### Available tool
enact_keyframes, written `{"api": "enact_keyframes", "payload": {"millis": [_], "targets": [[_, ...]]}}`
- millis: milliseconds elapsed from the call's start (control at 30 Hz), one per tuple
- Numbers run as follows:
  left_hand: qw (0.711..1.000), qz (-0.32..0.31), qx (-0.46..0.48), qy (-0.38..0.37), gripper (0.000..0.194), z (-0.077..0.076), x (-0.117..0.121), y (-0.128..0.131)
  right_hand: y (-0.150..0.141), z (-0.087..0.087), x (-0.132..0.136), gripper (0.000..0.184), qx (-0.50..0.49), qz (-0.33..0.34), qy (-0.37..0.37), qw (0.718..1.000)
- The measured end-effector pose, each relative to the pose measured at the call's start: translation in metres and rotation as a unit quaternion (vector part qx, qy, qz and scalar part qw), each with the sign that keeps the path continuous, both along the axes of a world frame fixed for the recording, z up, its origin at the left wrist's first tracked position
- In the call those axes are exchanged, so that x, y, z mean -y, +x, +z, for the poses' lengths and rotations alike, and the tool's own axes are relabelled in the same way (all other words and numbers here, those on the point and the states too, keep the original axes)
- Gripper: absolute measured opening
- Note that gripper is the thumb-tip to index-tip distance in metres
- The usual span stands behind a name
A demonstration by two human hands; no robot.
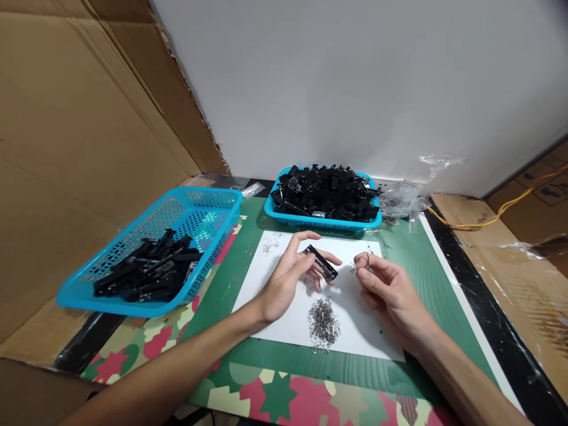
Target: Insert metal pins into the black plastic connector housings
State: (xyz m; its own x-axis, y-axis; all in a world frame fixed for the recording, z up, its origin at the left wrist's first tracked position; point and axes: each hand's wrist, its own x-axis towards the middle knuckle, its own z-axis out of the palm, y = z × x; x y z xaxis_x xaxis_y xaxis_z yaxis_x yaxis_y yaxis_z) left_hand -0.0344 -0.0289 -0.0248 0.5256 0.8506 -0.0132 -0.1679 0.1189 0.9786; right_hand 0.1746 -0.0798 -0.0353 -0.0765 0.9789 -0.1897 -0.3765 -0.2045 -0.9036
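My left hand point(284, 278) holds a narrow black plastic part point(323, 264) between thumb and fingers, tilted above a white sheet point(266, 319). To its right, my right hand point(386, 287) is closed in a pinch, with small shiny bent-wire pieces point(354, 267) at the fingertips; whether all of these are gripped or some lie on the sheet behind, I cannot tell. Below and between the hands lies a heap of similar small metal pieces point(323, 324). A few more scattered pieces point(268, 244) rest near the sheet's far left corner.
A blue basket point(213, 198) at the left holds black plastic parts point(148, 266). Another blue basket point(323, 223) at the back is heaped with black parts point(328, 189). Clear plastic bags point(403, 198) lie beside it. Cardboard point(89, 118) stands at the left, and yellow wire point(506, 207) runs along the right.
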Motion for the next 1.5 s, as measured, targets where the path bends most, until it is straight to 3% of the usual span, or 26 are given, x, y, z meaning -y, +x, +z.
{"api": "enact_keyframes", "payload": {"millis": [100, 233, 400, 700, 867, 1000, 1233, 1500], "targets": [[0.999, -0.03, 0.031, -0.027, 0.036, -0.004, 0.005, 0.004, -0.003, 0.0, 0.001, 0.035, 0.008, 0.014, 0.002, 1.0], [0.995, -0.067, 0.049, -0.054, 0.021, -0.008, 0.009, 0.007, -0.005, -0.002, 0.002, 0.033, 0.003, 0.027, -0.001, 1.0], [0.987, -0.135, 0.014, -0.085, 0.03, -0.003, 0.008, 0.005, -0.004, -0.004, 0.003, 0.029, -0.001, 0.026, -0.006, 1.0], [0.994, -0.101, -0.02, -0.043, 0.03, 0.0, 0.016, 0.011, -0.01, -0.002, 0.007, 0.024, 0.001, 0.048, 0.023, 0.999], [0.997, -0.07, -0.01, -0.025, 0.028, -0.002, 0.016, 0.012, -0.012, -0.005, 0.007, 0.016, 0.072, 0.004, 0.072, 0.995], [0.997, -0.061, 0.003, -0.039, 0.028, -0.003, 0.016, 0.013, -0.013, -0.004, 0.006, 0.011, 0.126, -0.031, 0.112, 0.985], [0.994, -0.057, 0.031, -0.094, 0.035, -0.007, 0.013, 0.013, -0.013, 0.002, 0.01, 0.013, 0.174, -0.029, 0.188, 0.966], [0.992, -0.072, 0.023, -0.105, 0.04, -0.001, 0.013, 0.012, -0.009, 0.004, 0.011, 0.014, 0.212, -0.02, 0.228, 0.95]]}}
